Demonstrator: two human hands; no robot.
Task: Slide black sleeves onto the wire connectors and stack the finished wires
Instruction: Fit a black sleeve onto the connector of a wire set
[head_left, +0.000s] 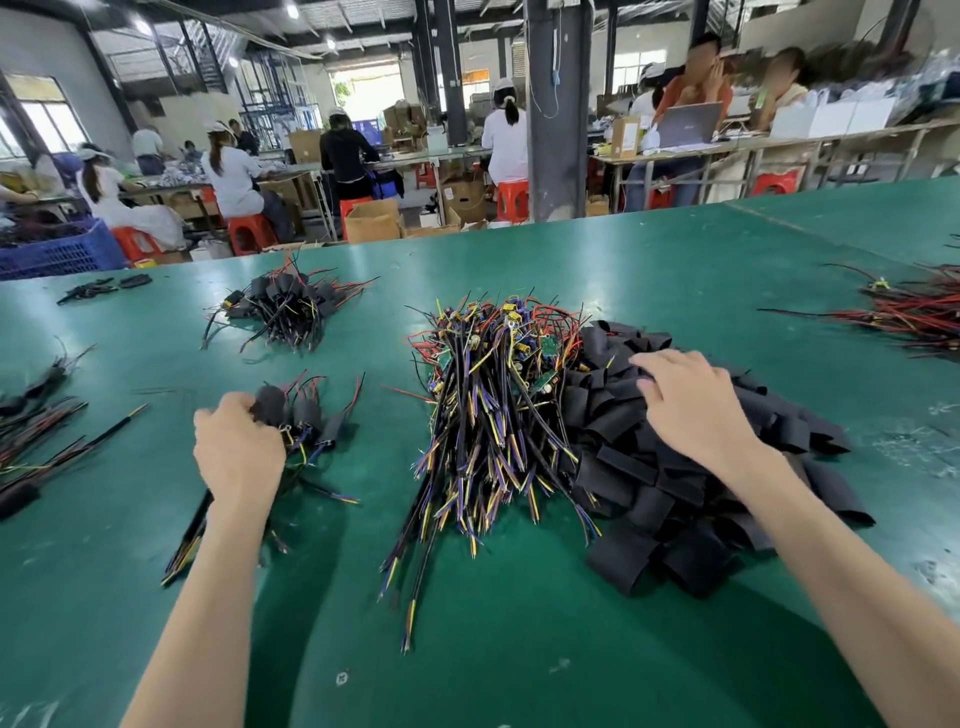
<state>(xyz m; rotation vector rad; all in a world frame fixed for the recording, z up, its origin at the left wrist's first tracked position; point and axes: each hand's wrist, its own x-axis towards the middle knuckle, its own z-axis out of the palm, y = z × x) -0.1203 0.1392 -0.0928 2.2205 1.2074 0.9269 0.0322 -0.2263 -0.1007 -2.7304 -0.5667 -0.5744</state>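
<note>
While the left hand (239, 449), at nine o'clock, curled its fingers round the finished stack (311, 421), apparently to steady it, the right hand (691, 402), at three, lay fingers spread on the sleeves (649, 499), likely seeking one, bare wires (488, 415) between.

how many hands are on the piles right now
2. The left hand grips the sleeved wires at near left; the right hand rests on the black sleeve pile. None seem hidden.
</note>
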